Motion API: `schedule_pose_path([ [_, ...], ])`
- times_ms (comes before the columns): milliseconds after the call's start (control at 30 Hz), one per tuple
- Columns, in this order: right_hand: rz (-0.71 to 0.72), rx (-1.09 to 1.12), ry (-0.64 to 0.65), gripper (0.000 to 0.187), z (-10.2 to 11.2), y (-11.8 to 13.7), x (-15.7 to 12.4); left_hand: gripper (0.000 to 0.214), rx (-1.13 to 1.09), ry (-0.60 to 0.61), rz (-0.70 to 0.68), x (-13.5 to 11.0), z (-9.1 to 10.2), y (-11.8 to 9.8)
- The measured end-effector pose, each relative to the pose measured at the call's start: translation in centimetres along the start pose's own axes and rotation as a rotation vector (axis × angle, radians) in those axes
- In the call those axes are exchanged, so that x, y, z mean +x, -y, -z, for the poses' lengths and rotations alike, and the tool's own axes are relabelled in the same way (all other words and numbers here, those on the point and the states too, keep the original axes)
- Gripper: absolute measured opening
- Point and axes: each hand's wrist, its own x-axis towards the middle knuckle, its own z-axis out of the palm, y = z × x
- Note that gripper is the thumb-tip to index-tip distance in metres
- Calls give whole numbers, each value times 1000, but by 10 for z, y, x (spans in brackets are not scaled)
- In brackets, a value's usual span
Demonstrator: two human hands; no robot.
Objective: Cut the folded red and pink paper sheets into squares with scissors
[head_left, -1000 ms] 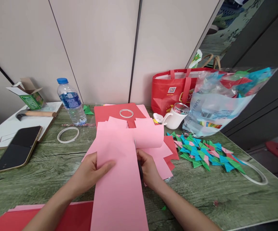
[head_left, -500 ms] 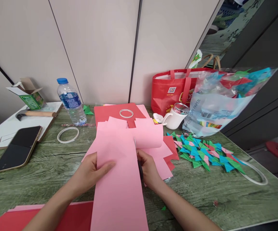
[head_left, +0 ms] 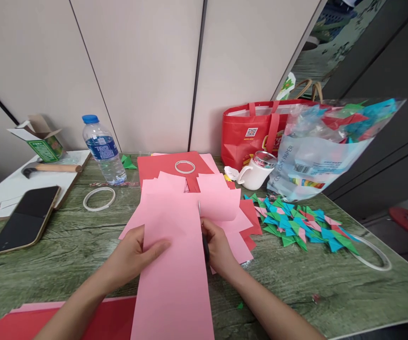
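A long pink paper sheet [head_left: 175, 278] lies over a pile of pink and red sheets in front of me. My left hand [head_left: 133, 255] grips its left edge, thumb on top and fingers underneath. My right hand [head_left: 218, 248] is closed round a pair of scissors [head_left: 204, 236] with dark handles. The blade points away from me along the sheet's right side. The paper right of the blade curls up and over [head_left: 221, 203].
Folded blue, green, pink and red paper pieces [head_left: 301, 224] lie at the right, below a plastic bag [head_left: 317, 156], a white mug [head_left: 256, 172] and a red tote [head_left: 256, 130]. At the left are a water bottle [head_left: 103, 151], tape rings [head_left: 99, 198], a phone [head_left: 25, 218], a hammer [head_left: 53, 167] and a small box [head_left: 41, 139].
Almost nothing has changed. Both hands and the scissors stay where they were; the view has shifted very slightly.
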Motion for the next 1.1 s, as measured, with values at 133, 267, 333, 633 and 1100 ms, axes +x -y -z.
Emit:
schedule_pose_path([
  [133, 8, -23, -27, 16, 2, 1, 2, 29, 12, 14, 22, 0, -2, 2],
  [267, 7, -42, -40, 17, 2, -1, 2, 29, 24, 11, 30, 1, -2, 4],
  [333, 10, -46, -43, 17, 2, -2, 2, 29, 22, 15, 37, 1, -2, 4],
  [633, -1, -41, -40, 18, 0, 1, 1, 27, -8, -1, 36, 0, -3, 1],
  [1100, -13, -33, -73, 18, -1, 5, 2, 29, -13, 5, 46, 0, -4, 1],
])
